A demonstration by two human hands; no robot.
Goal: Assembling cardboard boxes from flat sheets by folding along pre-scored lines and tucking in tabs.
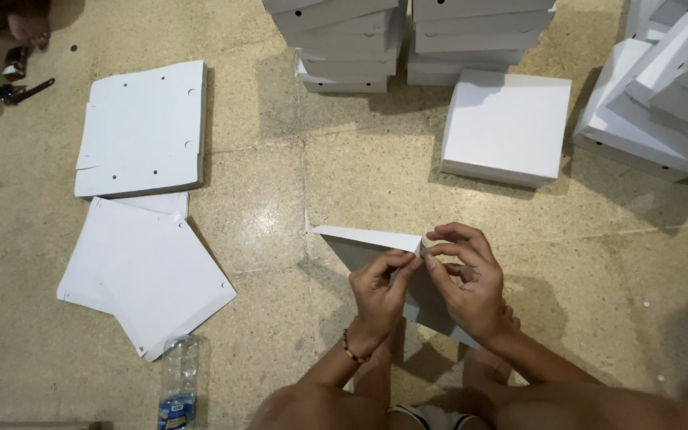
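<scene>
While both hands worked close together above the floor (264, 239), the left hand (380, 291) had its fingers (398, 261) drawn together, pinching the corner of a half-folded white cardboard sheet (364, 243). The right hand (467, 283) met it at the same corner, its fingers (439, 256) likewise pressed shut on the card's edge, so that the fingertips of the two hands nearly touched. A beaded bracelet (349, 348) circled the left wrist. The sheet was held up off the floor, tilted, with its long white flap running left from the hands and its grey underside hanging beneath them.

To the left lay a flat stack of unfolded white box blanks (143, 127), and just below it two loose blanks (149, 275) overlapping at an angle. A clear plastic bottle (178, 381) lay on the floor beside their lower corner. Ahead of the hands one finished white box (507, 126) sat alone, with two stacks of finished boxes (412, 40) behind it and a leaning pile of more boxes (662, 95) at the right. Nothing lay between the hands and these piles.
</scene>
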